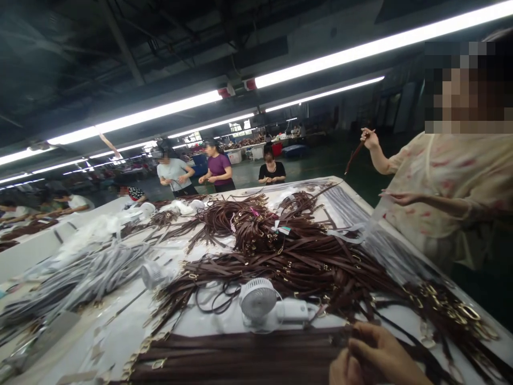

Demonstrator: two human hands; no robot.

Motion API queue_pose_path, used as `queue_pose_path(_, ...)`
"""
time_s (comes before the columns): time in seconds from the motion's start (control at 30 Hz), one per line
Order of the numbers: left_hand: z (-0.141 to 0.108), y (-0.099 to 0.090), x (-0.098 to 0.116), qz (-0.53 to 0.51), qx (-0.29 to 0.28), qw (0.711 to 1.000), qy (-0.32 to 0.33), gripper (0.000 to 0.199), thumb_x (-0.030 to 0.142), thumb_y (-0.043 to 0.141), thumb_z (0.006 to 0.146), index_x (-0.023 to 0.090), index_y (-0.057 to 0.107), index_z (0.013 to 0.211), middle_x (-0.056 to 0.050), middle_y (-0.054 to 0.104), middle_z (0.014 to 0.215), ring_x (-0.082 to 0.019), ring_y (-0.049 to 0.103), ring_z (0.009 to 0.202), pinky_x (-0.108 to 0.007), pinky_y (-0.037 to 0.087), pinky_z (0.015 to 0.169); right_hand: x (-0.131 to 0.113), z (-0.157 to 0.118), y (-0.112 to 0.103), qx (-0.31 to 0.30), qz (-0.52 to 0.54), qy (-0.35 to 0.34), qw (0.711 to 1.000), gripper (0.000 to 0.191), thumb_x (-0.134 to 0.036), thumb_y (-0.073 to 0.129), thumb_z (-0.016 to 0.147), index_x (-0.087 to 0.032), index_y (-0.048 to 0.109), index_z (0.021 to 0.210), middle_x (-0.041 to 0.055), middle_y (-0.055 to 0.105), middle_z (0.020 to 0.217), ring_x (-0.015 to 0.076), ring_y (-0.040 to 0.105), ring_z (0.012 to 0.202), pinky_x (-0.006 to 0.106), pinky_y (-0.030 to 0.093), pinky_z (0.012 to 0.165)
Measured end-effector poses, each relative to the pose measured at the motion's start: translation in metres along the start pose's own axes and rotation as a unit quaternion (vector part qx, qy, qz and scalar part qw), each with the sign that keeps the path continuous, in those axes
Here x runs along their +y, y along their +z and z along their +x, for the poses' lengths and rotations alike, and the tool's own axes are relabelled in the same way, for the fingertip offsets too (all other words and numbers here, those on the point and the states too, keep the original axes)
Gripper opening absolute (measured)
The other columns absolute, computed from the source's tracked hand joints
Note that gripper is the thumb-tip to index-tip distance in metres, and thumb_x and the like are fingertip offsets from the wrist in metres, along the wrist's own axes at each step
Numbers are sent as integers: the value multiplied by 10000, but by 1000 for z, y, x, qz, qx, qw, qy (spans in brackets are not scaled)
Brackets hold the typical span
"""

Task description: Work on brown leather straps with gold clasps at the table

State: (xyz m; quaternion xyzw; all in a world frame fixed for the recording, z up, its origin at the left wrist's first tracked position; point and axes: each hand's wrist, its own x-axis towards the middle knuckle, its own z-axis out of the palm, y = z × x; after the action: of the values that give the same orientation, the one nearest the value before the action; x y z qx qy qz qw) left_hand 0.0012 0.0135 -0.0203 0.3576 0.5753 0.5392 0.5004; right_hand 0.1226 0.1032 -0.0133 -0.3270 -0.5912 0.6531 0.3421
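Observation:
My right hand (374,355) enters at the bottom right, its fingers closed around a brown leather strap (320,338). That strap lies in a flat row of straps with brass buckles (232,355) along the near table edge. Just beyond my hand, a large tangled heap of brown straps with metal fittings (288,262) covers the white table (224,315). A small white clip fan (258,299) stands close to the hand's left. My left hand does not show clearly, and the cropped hand hides the strap's end.
A co-worker's hand (369,138) at the right raises a strap beside the table. Grey strap bundles in clear plastic (80,278) lie at the left with a second white fan (154,274). Several people stand beyond the far table edge, among bins.

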Motion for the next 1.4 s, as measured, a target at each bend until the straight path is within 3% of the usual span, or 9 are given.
queue_pose_path(0.13,-16,19,14,-34,0,999,-26,1027,959,138,753,110,696,909,34,363,511,-106,294,484,-277,260,529,-14,7,-13,173,-29,-14,984,452,-551,869,649,-161,642,622,-11,575,559,125,484,538,233,384,498)
queue_pose_path(0.2,-22,27,17,-29,-18,999,-32,992,930,194,790,94,694,980,61,313,487,-100,256,469,-274,210,517,-17,19,-28,269,0,-36,962,473,-553,912,576,-170,638,618,-27,547,563,109,442,553,225,357,503)
queue_pose_path(0.27,-26,33,15,-22,-29,999,-33,919,896,294,816,94,687,1034,68,318,486,-100,264,467,-272,212,512,-19,27,-38,282,20,-28,959,481,-550,932,552,-174,642,633,-24,542,582,108,433,571,225,354,512)
queue_pose_path(0.4,-29,32,8,-101,-101,988,-60,932,894,322,809,136,633,1253,0,543,593,-130,431,536,-260,334,564,-37,16,-24,210,106,-23,972,545,-661,888,579,-207,632,738,-14,539,703,125,462,618,238,399,529)
queue_pose_path(0.53,-16,24,17,-283,-99,950,-87,706,765,484,869,166,699,1174,-122,685,1132,-197,586,944,-279,449,776,-56,-15,4,50,299,-11,953,402,-535,873,715,-224,629,789,-21,467,759,109,426,645,213,415,545)
queue_pose_path(0.7,-1,28,31,-423,-38,892,-154,542,621,697,823,103,756,968,-107,719,886,-163,630,814,-247,452,763,-52,-37,8,35,426,-46,903,347,-502,858,750,-229,644,762,-35,396,724,105,430,672,191,470,641)
queue_pose_path(0.93,-1,31,35,-401,59,911,-84,489,509,871,683,112,765,947,-48,710,755,-111,611,660,-212,458,650,-33,-54,16,31,130,-107,985,222,-391,698,923,-210,712,796,44,586,824,187,543,865,282,459,828)
queue_pose_path(1.1,-4,21,48,-470,-8,863,-187,502,479,800,790,126,740,1141,-80,753,915,-120,674,771,-206,524,724,-46,-57,30,138,224,-114,958,318,-458,638,952,-225,636,735,6,498,712,162,476,700,284,468,716)
queue_pose_path(1.4,-10,15,52,-425,-18,904,-34,420,419,816,791,206,751,1147,-61,743,993,-134,674,921,-219,517,852,-43,-55,23,202,-21,-55,978,346,-409,742,858,-202,557,652,-9,502,678,148,454,657,274,385,607)
